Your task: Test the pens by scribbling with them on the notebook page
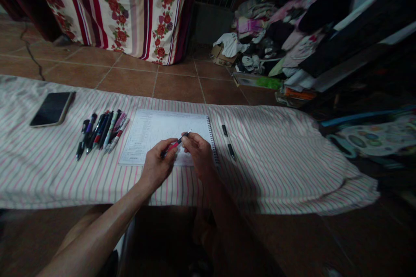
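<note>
My left hand [160, 161] is closed around a red and black pen [172, 146], held above a spiral notebook [159, 123]. At the pen's upper right end, the fingers of my right hand [197, 149] are pinched together near its pale tip. Whether the right fingers grip the tip itself or a small part is too small to make out. The notebook lies flat with its coil on the right and print down its left side. To its right lie a short black pen piece [224, 130] and a longer black pen part [231, 151].
Several pens [102, 132] lie bunched left of the notebook, with a smartphone [52, 109] farther left. A striped cloth [276, 151] covers the low table. Beyond stand a floral curtain [120, 8] and a heap of clothes [269, 30]; a patterned plastic chair [380, 136] is at right.
</note>
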Demonstrator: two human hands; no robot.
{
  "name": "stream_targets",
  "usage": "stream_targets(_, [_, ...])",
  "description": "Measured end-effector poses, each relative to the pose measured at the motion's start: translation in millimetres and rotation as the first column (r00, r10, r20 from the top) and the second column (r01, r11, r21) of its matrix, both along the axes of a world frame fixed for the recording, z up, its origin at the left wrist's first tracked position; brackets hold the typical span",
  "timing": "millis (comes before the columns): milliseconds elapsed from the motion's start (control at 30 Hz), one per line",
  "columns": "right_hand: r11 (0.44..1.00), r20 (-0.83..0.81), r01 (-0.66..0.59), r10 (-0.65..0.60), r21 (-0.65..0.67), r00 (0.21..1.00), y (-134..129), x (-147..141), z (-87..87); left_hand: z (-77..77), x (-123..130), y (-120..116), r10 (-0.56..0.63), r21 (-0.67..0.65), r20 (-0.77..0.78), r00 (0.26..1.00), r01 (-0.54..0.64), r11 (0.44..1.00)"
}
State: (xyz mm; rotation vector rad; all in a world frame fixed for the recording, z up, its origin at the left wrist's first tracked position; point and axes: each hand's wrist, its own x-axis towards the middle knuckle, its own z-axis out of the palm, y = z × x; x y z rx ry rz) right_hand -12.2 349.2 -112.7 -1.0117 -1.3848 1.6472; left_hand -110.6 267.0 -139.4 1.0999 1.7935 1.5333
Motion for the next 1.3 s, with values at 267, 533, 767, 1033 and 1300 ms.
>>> stream_targets(267, [0.999, -0.041, -0.044, 0.044, -0.006, 0.998, 0.2, 0.7, -0.1, 1.2, -1.3, 1.2, -0.005, -0.045, 0.003, 1.0, 0.005, 0.999])
stream_targets(533, [0.999, 0.038, -0.016, 0.014, 0.051, 0.999, 0.0, -0.7, -4.5, 5.8, -1.7, -0.6, 0.034, -0.102, -0.142, 0.989, -0.049, 0.994])
stream_targets(767, [0.987, 0.242, 0.035, -0.074, 0.158, 0.967, -1.2, -5.3, -16.8, 9.7, 3.3, -4.0, 0.058, -0.073, -0.372, 0.926, -0.092, 0.993])
stream_targets(1033, [0.997, 0.109, 0.037, -0.044, 0.069, 0.993, -1.8, -6.4, -12.5, 1.4, 3.3, -1.8, 0.046, 0.07, -0.41, 0.911, -0.019, 0.997])
stream_targets(1300, [0.998, 0.022, -0.058, 0.059, -0.025, 0.998, -3.3, 1.2, -1.0, 4.9, -1.0, -0.2, 0.029, -0.014, -0.196, 0.98, -0.032, 0.999])
